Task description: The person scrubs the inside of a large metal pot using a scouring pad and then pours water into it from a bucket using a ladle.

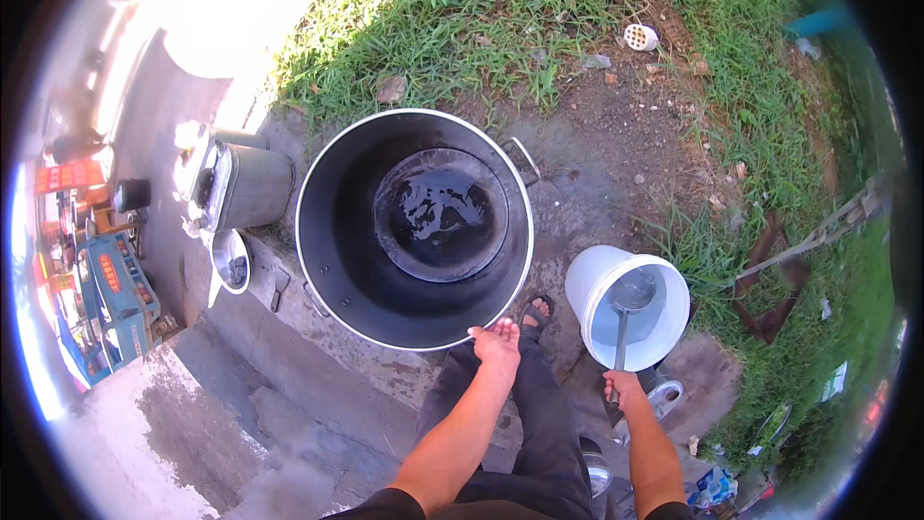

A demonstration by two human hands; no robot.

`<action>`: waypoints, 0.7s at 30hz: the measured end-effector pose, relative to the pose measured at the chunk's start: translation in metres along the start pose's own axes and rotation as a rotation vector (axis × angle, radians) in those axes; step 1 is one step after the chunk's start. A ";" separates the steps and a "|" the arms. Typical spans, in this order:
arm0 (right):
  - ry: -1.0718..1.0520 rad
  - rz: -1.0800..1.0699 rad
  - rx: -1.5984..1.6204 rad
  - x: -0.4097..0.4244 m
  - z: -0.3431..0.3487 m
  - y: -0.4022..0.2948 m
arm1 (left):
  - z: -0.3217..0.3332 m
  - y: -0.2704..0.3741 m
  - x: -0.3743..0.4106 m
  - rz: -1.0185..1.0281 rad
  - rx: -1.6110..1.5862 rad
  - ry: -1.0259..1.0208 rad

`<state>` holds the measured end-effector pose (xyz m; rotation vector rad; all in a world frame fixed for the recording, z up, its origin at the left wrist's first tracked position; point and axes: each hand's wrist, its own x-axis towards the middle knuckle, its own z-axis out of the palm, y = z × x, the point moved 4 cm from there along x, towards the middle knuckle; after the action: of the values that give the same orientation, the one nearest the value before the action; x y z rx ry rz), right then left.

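A large, deep metal pot (336, 260) with a dark inside and a pale rim stands in front of me. A shallow, shiny layer of liquid (440, 206) lies on its bottom. My left hand (498, 348) is at the pot's near right rim, palm turned up and fingers apart; whether it touches the rim is unclear. My right hand (625, 389) grips the long handle of a metal ladle (622, 336). The ladle's bowl is down inside a white plastic bucket (588, 278), in clear liquid that looks like water. The bucket leans toward me.
Left of the pot stand a lidded metal container (253, 187), a metal bowl (229, 260) with dark contents and a scraper (276, 290). A metal canister (663, 396) is below the bucket. Grass (462, 36) borders the far side; a concrete ledge (375, 368) runs at left.
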<state>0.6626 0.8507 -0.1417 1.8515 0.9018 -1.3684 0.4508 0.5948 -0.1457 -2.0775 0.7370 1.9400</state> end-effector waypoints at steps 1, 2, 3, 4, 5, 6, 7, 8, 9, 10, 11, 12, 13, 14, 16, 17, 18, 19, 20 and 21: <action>-0.105 0.066 0.152 -0.010 0.004 -0.007 | 0.020 -0.016 -0.003 -0.061 -0.019 -0.073; -0.172 0.096 0.225 -0.023 0.009 -0.014 | 0.039 -0.029 -0.011 -0.093 0.014 -0.104; -0.204 0.095 0.260 -0.024 0.004 -0.008 | 0.055 -0.038 -0.023 -0.129 0.056 -0.139; -0.238 0.094 0.302 -0.024 -0.001 0.004 | 0.063 -0.039 -0.032 -0.142 0.228 -0.286; -0.272 0.091 0.341 -0.026 -0.005 0.017 | 0.070 -0.038 -0.041 -0.154 0.398 -0.434; -0.290 0.037 0.340 -0.027 -0.009 0.031 | 0.072 -0.033 -0.049 -0.161 0.566 -0.578; -0.294 -0.011 0.357 -0.035 -0.011 0.042 | 0.067 -0.024 -0.051 -0.148 0.791 -0.628; -0.297 -0.061 0.373 -0.045 -0.013 0.055 | 0.057 -0.007 -0.054 -0.134 1.013 -0.673; -0.295 -0.110 0.392 -0.061 -0.015 0.067 | 0.045 0.011 -0.057 -0.123 1.239 -0.716; -0.276 -0.135 0.386 -0.074 -0.018 0.079 | 0.031 0.034 -0.059 -0.072 1.337 -0.665; -0.257 -0.161 0.377 -0.088 -0.022 0.092 | 0.013 0.059 -0.059 -0.018 1.430 -0.612; -0.236 -0.184 0.366 -0.103 -0.027 0.105 | -0.006 0.088 -0.061 0.020 1.459 -0.563; -0.209 -0.212 0.335 -0.117 -0.031 0.116 | -0.024 0.119 -0.061 0.061 1.484 -0.517; -0.183 -0.239 0.301 -0.132 -0.035 0.127 | -0.045 0.152 -0.061 0.072 1.469 -0.439; -0.126 -0.301 0.215 -0.169 -0.042 0.137 | -0.091 0.217 -0.067 0.192 1.451 -0.230; -0.120 -0.343 0.177 -0.185 -0.044 0.139 | -0.125 0.254 -0.055 0.251 1.443 -0.164; -0.104 -0.386 0.147 -0.198 -0.047 0.143 | -0.150 0.283 -0.060 0.277 1.436 -0.080; -0.090 -0.429 0.114 -0.213 -0.047 0.144 | -0.172 0.308 -0.066 0.304 1.426 0.006; -0.066 -0.434 0.081 -0.231 -0.044 0.141 | -0.195 0.328 -0.075 0.321 1.423 0.063; -0.079 -0.458 0.054 -0.244 -0.039 0.137 | -0.214 0.346 -0.083 0.340 1.419 0.117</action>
<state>0.7435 0.7729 0.1170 1.6768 1.3138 -1.7367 0.4683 0.2166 0.0240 -1.1390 1.8225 0.7664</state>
